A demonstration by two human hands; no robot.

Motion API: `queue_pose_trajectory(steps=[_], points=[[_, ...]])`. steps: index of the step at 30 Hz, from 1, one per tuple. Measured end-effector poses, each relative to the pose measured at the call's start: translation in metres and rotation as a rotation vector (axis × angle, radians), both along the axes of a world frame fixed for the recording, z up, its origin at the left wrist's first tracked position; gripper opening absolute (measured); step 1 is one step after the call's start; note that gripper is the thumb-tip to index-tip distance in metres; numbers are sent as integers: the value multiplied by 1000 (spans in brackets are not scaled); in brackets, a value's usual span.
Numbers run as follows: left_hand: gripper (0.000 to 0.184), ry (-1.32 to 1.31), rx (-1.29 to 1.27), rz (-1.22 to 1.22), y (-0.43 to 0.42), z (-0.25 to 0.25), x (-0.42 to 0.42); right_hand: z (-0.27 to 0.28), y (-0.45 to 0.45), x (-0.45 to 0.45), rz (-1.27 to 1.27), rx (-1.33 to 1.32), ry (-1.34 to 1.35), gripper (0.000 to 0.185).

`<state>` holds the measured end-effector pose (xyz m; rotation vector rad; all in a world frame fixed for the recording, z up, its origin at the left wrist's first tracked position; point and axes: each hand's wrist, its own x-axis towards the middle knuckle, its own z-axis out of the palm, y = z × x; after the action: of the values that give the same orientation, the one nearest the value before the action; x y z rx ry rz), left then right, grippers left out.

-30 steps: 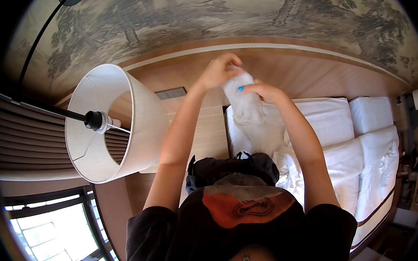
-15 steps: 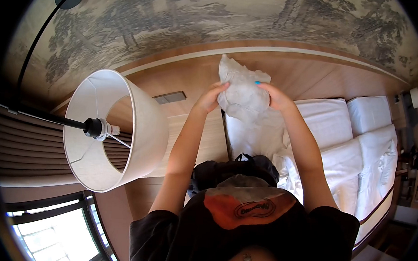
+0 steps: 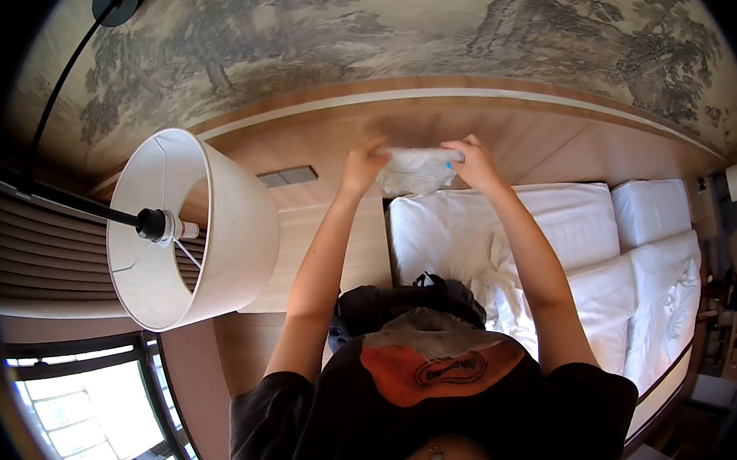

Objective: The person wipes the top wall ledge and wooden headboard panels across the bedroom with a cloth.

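- Before the wooden headboard panel [image 3: 342, 117], a crumpled white piece of thin material [image 3: 418, 172] is held up between two hands; by its look, cloth or plastic film cannot be told apart.
- At its left edge, the piece is gripped by the left hand [image 3: 360, 167], whose fingers are blurred but seem curled inward.
- At its right upper corner, the piece is pinched by the right hand [image 3: 474, 164], the fingers bent over and the blue-nailed thumb laid against it.
- Below and to the right, a bed [image 3: 436, 227] is covered in white, rumpled linen.
- Beside the left forearm, a pale wooden surface [image 3: 366, 248] and a white lampshade [image 3: 246, 231] are seen.
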<state>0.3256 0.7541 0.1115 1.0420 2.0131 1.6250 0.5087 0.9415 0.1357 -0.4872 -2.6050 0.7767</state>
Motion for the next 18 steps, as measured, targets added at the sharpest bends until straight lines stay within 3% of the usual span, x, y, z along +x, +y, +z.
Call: queue_pose_trajectory(steps=[3, 6, 9, 12, 15, 18], points=[[27, 586, -315, 112, -5, 25, 18, -3, 8, -3, -65, 134, 219, 26], [27, 647, -365, 261, -6, 55, 29, 10, 19, -13, -97, -283, 152, 20], [28, 664, -124, 259, 7, 59, -9, 32, 21, -45, -74, -689, 300, 23], [30, 481, 96, 350, 32, 96, -43, 30, 44, -115, -217, -510, 493, 36], [33, 1014, -55, 686, 53, 114, -60, 50, 32, -156, -511, -262, 196, 44], [39, 1138, -143, 173, 57, 98, -81, 50, 14, -163, -533, -77, -26, 52]])
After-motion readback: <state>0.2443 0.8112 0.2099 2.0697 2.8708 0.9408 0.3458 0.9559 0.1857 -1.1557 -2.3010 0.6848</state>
